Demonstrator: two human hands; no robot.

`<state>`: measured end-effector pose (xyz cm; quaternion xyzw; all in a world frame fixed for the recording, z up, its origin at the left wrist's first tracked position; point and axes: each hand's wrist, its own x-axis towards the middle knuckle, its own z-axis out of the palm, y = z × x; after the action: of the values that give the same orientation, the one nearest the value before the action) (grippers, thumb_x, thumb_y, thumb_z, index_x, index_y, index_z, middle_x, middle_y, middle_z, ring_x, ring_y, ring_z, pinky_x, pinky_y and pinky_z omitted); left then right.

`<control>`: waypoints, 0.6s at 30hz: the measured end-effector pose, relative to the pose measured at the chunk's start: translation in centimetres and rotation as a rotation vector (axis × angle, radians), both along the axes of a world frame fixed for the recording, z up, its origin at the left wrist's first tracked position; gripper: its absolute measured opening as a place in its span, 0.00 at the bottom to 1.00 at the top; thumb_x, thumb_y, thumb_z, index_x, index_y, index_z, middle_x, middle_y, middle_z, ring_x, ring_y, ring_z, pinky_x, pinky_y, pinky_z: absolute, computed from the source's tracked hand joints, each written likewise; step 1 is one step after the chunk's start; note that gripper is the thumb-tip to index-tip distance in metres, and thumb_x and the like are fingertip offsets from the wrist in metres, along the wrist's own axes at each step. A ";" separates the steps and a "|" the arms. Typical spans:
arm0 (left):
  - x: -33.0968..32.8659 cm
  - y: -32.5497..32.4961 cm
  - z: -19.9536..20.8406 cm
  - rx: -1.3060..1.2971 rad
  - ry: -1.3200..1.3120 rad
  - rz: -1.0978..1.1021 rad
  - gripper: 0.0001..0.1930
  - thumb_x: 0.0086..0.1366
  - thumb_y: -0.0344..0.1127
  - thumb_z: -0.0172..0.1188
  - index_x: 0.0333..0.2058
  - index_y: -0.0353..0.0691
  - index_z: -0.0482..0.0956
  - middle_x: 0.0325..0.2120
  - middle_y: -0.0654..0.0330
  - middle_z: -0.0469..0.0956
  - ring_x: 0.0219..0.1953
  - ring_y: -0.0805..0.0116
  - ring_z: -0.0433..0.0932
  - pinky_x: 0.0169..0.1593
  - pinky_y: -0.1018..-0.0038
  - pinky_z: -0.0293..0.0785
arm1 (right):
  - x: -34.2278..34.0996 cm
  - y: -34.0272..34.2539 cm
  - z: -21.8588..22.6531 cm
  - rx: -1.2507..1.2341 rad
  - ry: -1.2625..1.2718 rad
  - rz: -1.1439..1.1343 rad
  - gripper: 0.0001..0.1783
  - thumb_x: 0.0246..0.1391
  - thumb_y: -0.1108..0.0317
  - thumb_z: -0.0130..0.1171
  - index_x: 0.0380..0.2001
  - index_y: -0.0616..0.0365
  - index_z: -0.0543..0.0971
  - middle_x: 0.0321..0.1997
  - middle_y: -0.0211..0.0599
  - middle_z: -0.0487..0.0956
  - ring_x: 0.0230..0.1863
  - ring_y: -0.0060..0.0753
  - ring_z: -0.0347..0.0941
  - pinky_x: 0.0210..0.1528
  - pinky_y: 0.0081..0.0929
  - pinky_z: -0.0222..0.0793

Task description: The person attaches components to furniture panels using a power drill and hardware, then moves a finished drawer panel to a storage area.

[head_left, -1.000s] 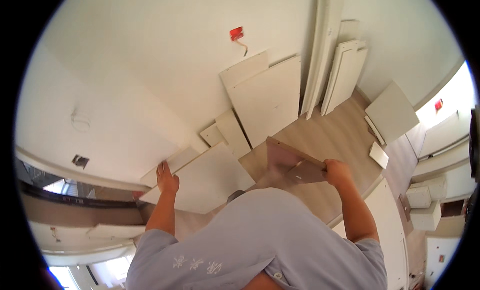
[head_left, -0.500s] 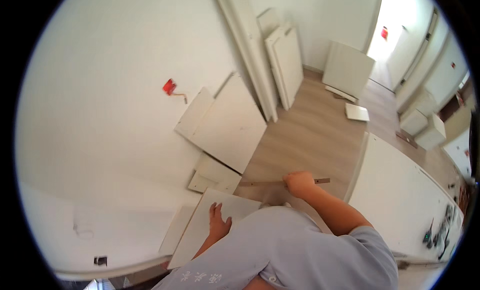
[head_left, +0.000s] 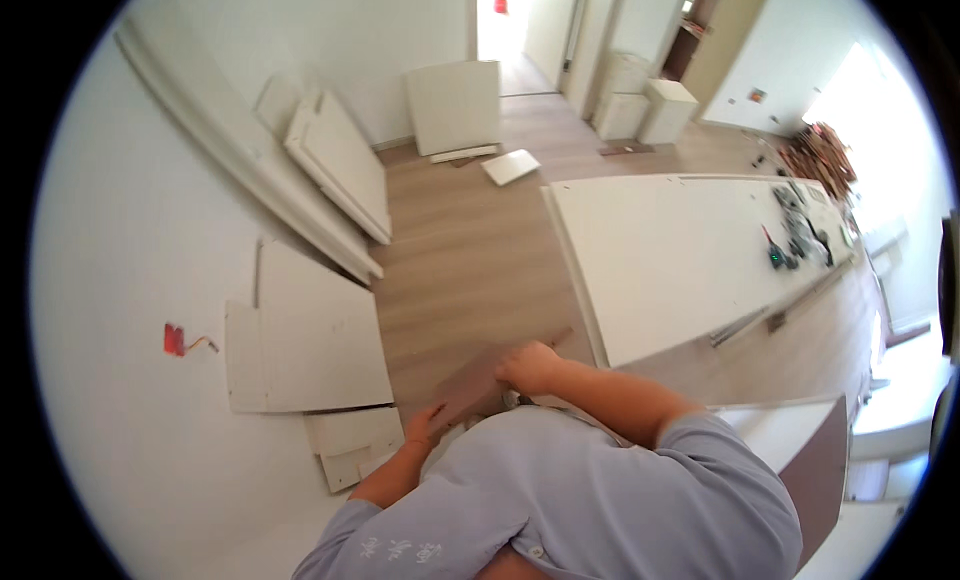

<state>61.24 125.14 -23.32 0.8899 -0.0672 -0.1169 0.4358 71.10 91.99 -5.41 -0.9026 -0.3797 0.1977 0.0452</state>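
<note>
White-walled room with streaky wood-look floor (head_left: 460, 270), bright at the far right. Low over that floor, right in front of the body: brown board (head_left: 465, 385), slanting from lower left to upper right. Looks narrow, flat and plain from above, dull reddish brown, slightly blurred, with a thin far end poking out past the right grip (head_left: 530, 368). Clamped there by that bare hand, knuckles up, fingers curled around the board. At the near left end, left grip (head_left: 425, 423) up against the board with fingers partly stretched; cannot tell whether closed on it or only touching. Across the chest of the grey shirt (head_left: 600, 480), toward the left, a short row of white characters (head_left: 428, 552), small and tilted. Against the wall at left, pale panels (head_left: 320, 325) leaning beside a red wall box (head_left: 174, 340) with wires sticking out. To the right, large white panel (head_left: 660, 260) lying flat, dark tools (head_left: 795, 230) gathered on the far end, one showing a small green light.
</note>
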 end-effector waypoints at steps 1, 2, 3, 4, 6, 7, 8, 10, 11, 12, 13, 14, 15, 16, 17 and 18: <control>1.6 1.3 -1.6 -0.004 -0.142 -0.051 0.19 0.60 0.35 0.67 0.52 0.46 0.84 0.45 0.53 0.86 0.47 0.49 0.84 0.54 0.62 0.79 | 1.4 0.1 1.8 -0.031 0.094 -0.053 0.10 0.54 0.58 0.62 0.39 0.46 0.83 0.43 0.35 0.85 0.48 0.46 0.82 0.45 0.47 0.77; 2.7 1.9 -2.3 -0.009 -0.284 -0.094 0.19 0.60 0.37 0.68 0.52 0.46 0.84 0.45 0.54 0.86 0.46 0.49 0.84 0.52 0.62 0.79 | 3.1 0.2 4.4 -0.056 0.189 -0.100 0.12 0.54 0.60 0.61 0.42 0.45 0.83 0.44 0.36 0.85 0.48 0.47 0.82 0.45 0.46 0.77; 5.6 1.4 -0.4 0.128 -0.199 -0.048 0.17 0.62 0.42 0.67 0.48 0.44 0.85 0.46 0.53 0.86 0.48 0.49 0.84 0.51 0.59 0.79 | 4.2 0.1 6.4 -0.040 0.112 -0.160 0.13 0.54 0.59 0.62 0.43 0.46 0.83 0.44 0.36 0.85 0.48 0.47 0.82 0.45 0.47 0.77; 9.6 0.5 4.5 0.268 -0.116 -0.003 0.18 0.63 0.47 0.66 0.45 0.42 0.86 0.47 0.52 0.86 0.49 0.48 0.84 0.50 0.56 0.79 | 5.0 -0.3 8.6 -0.025 0.035 -0.220 0.14 0.55 0.57 0.63 0.44 0.46 0.82 0.44 0.37 0.85 0.48 0.48 0.82 0.46 0.47 0.77; 13.4 0.2 14.4 0.104 -0.105 0.008 0.20 0.56 0.42 0.76 0.43 0.36 0.86 0.36 0.51 0.88 0.41 0.52 0.87 0.45 0.61 0.80 | 5.7 -1.4 14.9 0.087 -0.035 -0.318 0.18 0.57 0.52 0.64 0.46 0.49 0.81 0.43 0.39 0.85 0.48 0.50 0.82 0.49 0.48 0.76; 14.7 -0.2 18.7 -0.024 -0.059 0.064 0.18 0.54 0.35 0.78 0.41 0.34 0.86 0.33 0.55 0.88 0.37 0.64 0.86 0.43 0.66 0.79 | 5.4 -2.0 18.8 0.135 -0.093 -0.339 0.20 0.58 0.50 0.64 0.46 0.50 0.80 0.43 0.40 0.85 0.47 0.51 0.81 0.49 0.48 0.75; 15.9 0.6 20.3 -0.163 -0.104 0.065 0.16 0.54 0.31 0.77 0.40 0.34 0.85 0.32 0.61 0.87 0.35 0.72 0.82 0.43 0.70 0.78 | 4.5 -2.8 23.2 0.180 -0.155 -0.360 0.22 0.58 0.47 0.65 0.45 0.52 0.79 0.43 0.41 0.85 0.47 0.52 0.81 0.50 0.48 0.75; 16.8 0.0 22.2 -0.484 -0.128 -0.033 0.14 0.60 0.26 0.72 0.46 0.35 0.83 0.39 0.62 0.86 0.40 0.72 0.82 0.46 0.71 0.78 | 2.0 -5.2 30.1 0.201 -0.414 -0.409 0.22 0.53 0.48 0.69 0.41 0.52 0.78 0.34 0.38 0.81 0.42 0.50 0.80 0.45 0.46 0.73; 17.4 -0.3 21.6 -0.565 -0.126 -0.081 0.15 0.62 0.30 0.73 0.47 0.36 0.82 0.40 0.63 0.85 0.42 0.71 0.81 0.49 0.71 0.77 | 0.3 -6.6 33.3 0.256 -0.549 -0.439 0.23 0.49 0.51 0.72 0.42 0.52 0.79 0.34 0.39 0.82 0.41 0.50 0.81 0.44 0.44 0.74; 17.7 0.0 19.3 -0.425 -0.066 -0.085 0.15 0.64 0.32 0.71 0.48 0.36 0.82 0.42 0.63 0.84 0.44 0.70 0.81 0.51 0.70 0.76 | -1.2 -7.6 36.2 0.347 -0.625 -0.501 0.24 0.44 0.54 0.76 0.41 0.54 0.80 0.33 0.40 0.82 0.40 0.51 0.81 0.43 0.43 0.75; 17.7 -0.1 15.9 -0.291 -0.014 -0.086 0.14 0.67 0.33 0.69 0.49 0.36 0.81 0.43 0.63 0.84 0.47 0.70 0.80 0.53 0.68 0.75 | -2.4 -9.3 38.4 0.376 -0.670 -0.576 0.25 0.41 0.59 0.79 0.42 0.55 0.82 0.33 0.40 0.83 0.37 0.46 0.81 0.42 0.38 0.76; 17.4 -1.1 13.0 -0.344 0.010 -0.031 0.18 0.69 0.39 0.68 0.52 0.36 0.80 0.46 0.62 0.83 0.50 0.68 0.79 0.56 0.67 0.74 | -3.6 -10.9 40.2 0.433 -0.625 -0.670 0.26 0.41 0.61 0.79 0.43 0.56 0.82 0.33 0.40 0.83 0.36 0.42 0.81 0.43 0.36 0.75; 17.8 -2.5 11.2 -0.404 -0.037 -0.017 0.18 0.70 0.41 0.66 0.51 0.36 0.80 0.46 0.63 0.82 0.49 0.68 0.78 0.56 0.68 0.73 | -4.3 -12.4 41.4 0.489 -0.578 -0.763 0.26 0.41 0.62 0.80 0.45 0.56 0.82 0.33 0.41 0.83 0.35 0.38 0.80 0.43 0.33 0.75; 18.3 -4.0 9.4 -0.463 -0.086 -0.006 0.18 0.71 0.44 0.65 0.51 0.36 0.79 0.45 0.63 0.82 0.48 0.68 0.78 0.55 0.69 0.73 | -4.6 -13.9 41.9 0.471 -0.613 -0.805 0.26 0.41 0.61 0.79 0.44 0.57 0.83 0.34 0.42 0.84 0.37 0.41 0.81 0.44 0.35 0.75; 19.1 -5.4 8.9 -0.519 -0.125 -0.062 0.18 0.72 0.45 0.63 0.50 0.36 0.79 0.44 0.64 0.82 0.47 0.68 0.78 0.54 0.69 0.73 | -4.6 -15.6 42.0 0.455 -0.643 -0.850 0.25 0.42 0.60 0.79 0.44 0.57 0.83 0.36 0.43 0.84 0.39 0.44 0.81 0.45 0.37 0.75; 19.4 -7.9 9.7 -0.524 -0.110 -0.062 0.17 0.72 0.44 0.63 0.49 0.36 0.79 0.42 0.64 0.82 0.45 0.68 0.78 0.53 0.69 0.73 | -4.6 -17.7 41.9 0.434 -0.670 -0.900 0.25 0.42 0.58 0.78 0.43 0.57 0.84 0.38 0.45 0.85 0.41 0.47 0.81 0.46 0.38 0.75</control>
<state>80.66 117.24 -13.59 0.7493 -0.1461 -0.0602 0.6431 66.52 74.30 36.50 -0.9581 0.0146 -0.2179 0.1855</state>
